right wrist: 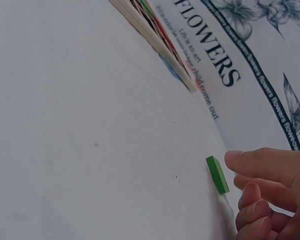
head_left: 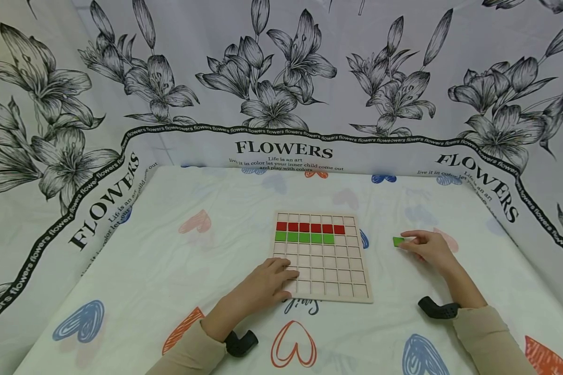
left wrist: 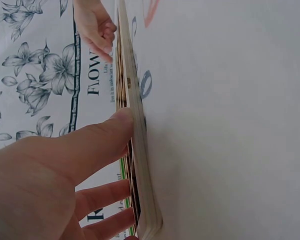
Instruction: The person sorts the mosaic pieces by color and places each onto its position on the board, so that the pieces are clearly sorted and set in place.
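Observation:
A wooden grid board (head_left: 328,301) lies flat on the table, with one row of red tiles (head_left: 310,228) and one row of green tiles (head_left: 305,238) set in its upper part. My left hand (head_left: 267,281) rests on the board's lower left, fingers spread. In the left wrist view its thumb (left wrist: 102,137) touches the board's edge (left wrist: 140,150). Right of the board lies a single green tile (head_left: 398,241). My right hand (head_left: 427,247) is beside it. The right wrist view shows a small gap between its fingertips (right wrist: 234,160) and that tile (right wrist: 217,175).
A white cloth (head_left: 216,192) with printed hearts covers the table. Behind and along the sides hangs a curtain (head_left: 338,109) with flower prints. A black wrist device (head_left: 241,344) is on the left wrist, another black device (head_left: 438,308) on the right.

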A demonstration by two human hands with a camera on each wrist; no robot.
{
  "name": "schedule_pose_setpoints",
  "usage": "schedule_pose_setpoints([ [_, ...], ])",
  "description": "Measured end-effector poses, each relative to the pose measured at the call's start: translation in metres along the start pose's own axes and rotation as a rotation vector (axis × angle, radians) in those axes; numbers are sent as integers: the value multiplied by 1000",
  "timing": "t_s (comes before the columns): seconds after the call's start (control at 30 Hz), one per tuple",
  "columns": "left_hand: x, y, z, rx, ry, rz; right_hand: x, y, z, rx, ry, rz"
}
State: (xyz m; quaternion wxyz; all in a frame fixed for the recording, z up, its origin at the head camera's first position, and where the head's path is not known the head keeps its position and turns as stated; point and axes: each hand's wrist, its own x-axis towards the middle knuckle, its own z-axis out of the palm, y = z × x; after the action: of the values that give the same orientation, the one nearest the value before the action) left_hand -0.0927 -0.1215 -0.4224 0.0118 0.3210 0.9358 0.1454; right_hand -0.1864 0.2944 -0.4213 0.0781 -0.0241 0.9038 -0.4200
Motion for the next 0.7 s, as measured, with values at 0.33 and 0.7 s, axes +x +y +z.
schedule_pose_setpoints([
  [0.33,0,1,-1,-10,-2,-4,2,2,0,-5,-19,20],
  [0.7,0,0,-1,-18,-11,-11,4,4,2,-28,-19,27],
])
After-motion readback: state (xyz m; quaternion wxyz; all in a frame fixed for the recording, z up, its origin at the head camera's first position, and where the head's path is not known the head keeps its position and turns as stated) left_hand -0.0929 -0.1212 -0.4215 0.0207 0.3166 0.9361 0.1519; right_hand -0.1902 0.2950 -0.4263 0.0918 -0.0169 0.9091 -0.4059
